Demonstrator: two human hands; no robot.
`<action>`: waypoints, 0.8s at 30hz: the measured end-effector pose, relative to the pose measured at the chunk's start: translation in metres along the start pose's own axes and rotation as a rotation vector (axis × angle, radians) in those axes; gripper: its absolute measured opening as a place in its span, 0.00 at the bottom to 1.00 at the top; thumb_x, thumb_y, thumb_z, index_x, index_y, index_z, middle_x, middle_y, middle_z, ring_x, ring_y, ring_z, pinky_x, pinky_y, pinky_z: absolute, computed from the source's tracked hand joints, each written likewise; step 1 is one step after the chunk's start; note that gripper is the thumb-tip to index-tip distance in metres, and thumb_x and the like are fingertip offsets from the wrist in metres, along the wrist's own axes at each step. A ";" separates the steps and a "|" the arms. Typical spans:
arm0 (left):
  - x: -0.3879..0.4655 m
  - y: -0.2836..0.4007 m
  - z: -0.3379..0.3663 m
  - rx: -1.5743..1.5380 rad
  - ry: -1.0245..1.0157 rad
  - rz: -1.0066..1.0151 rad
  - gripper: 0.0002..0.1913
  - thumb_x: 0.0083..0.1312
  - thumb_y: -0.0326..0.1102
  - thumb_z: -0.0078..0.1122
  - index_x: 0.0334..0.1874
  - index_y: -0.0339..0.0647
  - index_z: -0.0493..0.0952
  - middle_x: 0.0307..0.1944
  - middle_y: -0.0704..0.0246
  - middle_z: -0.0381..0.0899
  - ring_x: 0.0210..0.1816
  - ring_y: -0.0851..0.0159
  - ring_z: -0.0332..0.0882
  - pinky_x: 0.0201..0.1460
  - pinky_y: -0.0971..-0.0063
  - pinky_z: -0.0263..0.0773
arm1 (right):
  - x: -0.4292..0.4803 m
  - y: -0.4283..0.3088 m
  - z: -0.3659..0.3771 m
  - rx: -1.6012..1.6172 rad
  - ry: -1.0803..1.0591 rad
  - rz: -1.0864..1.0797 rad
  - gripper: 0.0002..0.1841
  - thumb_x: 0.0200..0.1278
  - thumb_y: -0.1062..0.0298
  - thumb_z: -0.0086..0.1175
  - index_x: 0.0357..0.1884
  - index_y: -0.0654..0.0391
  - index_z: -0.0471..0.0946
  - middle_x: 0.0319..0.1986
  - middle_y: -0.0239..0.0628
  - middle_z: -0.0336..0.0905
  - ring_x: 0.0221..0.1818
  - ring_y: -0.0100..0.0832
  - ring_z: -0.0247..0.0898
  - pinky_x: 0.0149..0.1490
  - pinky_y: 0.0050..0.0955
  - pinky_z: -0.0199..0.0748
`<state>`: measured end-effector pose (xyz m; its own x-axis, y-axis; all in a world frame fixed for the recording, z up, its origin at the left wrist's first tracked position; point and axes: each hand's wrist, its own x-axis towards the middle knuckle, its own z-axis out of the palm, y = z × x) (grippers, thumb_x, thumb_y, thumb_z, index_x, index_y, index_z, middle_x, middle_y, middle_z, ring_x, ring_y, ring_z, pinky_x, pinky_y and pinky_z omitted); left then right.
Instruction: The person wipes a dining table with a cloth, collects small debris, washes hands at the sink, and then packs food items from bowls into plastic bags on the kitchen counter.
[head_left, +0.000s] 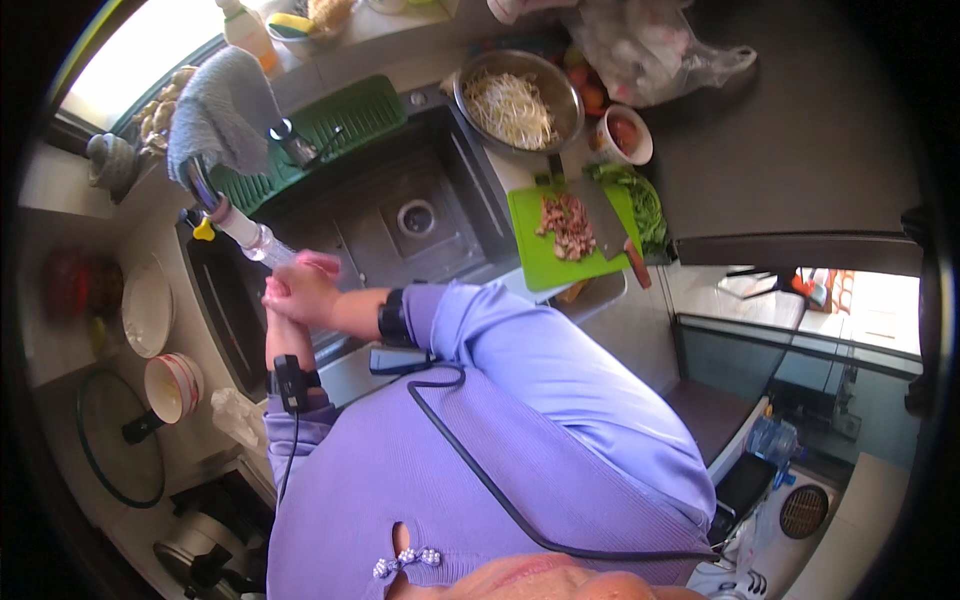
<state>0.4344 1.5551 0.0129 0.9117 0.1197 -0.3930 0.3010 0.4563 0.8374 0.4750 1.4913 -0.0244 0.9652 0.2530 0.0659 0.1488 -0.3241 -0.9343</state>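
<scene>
Over the left part of the dark sink (480, 202), my right hand (313, 294) lies across my left hand (276, 291), and the two press together. Their fingers overlap and are blurred, so their exact pose is hidden. I see no tool in either hand. Just above them is the clear nozzle (259, 241) on the end of the metal faucet (201, 184); what looks like running water reaches my fingers. A grey-blue cloth (225, 105) hangs over the faucet's neck. Both wrists wear black straps.
Right of the sink, a green cutting board (534, 259) bears chopped meat (568, 225) and a cleaver (600, 214). Behind it stand a metal bowl of bean sprouts (510, 109) and a small bowl (637, 146). A white plate (148, 304) and a striped bowl (172, 386) are at left.
</scene>
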 end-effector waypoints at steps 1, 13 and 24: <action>0.002 0.002 0.003 -0.026 0.113 -0.005 0.18 0.72 0.46 0.39 0.45 0.38 0.73 0.38 0.72 0.76 0.41 0.72 0.73 0.43 0.79 0.70 | 0.005 0.001 -0.005 -0.020 -0.057 0.018 0.14 0.49 0.56 0.60 0.24 0.58 0.74 0.26 0.44 0.78 0.33 0.45 0.77 0.40 0.40 0.73; 0.028 -0.018 -0.012 -0.084 0.038 -0.114 0.16 0.69 0.42 0.50 0.53 0.41 0.72 0.42 0.71 0.77 0.47 0.70 0.75 0.51 0.76 0.71 | 0.015 0.023 -0.016 -0.105 0.001 0.199 0.12 0.58 0.56 0.53 0.37 0.53 0.72 0.36 0.46 0.74 0.40 0.50 0.74 0.44 0.45 0.72; 0.079 -0.033 -0.037 -0.481 0.027 -0.162 0.19 0.71 0.43 0.36 0.49 0.32 0.69 0.41 0.61 0.77 0.40 0.60 0.77 0.48 0.66 0.75 | 0.003 0.016 -0.005 0.200 0.197 0.155 0.13 0.53 0.57 0.59 0.30 0.57 0.76 0.28 0.44 0.77 0.32 0.42 0.75 0.38 0.36 0.72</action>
<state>0.4858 1.5822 -0.0595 0.8548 0.0336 -0.5179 0.2693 0.8243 0.4980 0.4812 1.4825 -0.0374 0.9990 0.0270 -0.0347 -0.0302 -0.1542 -0.9876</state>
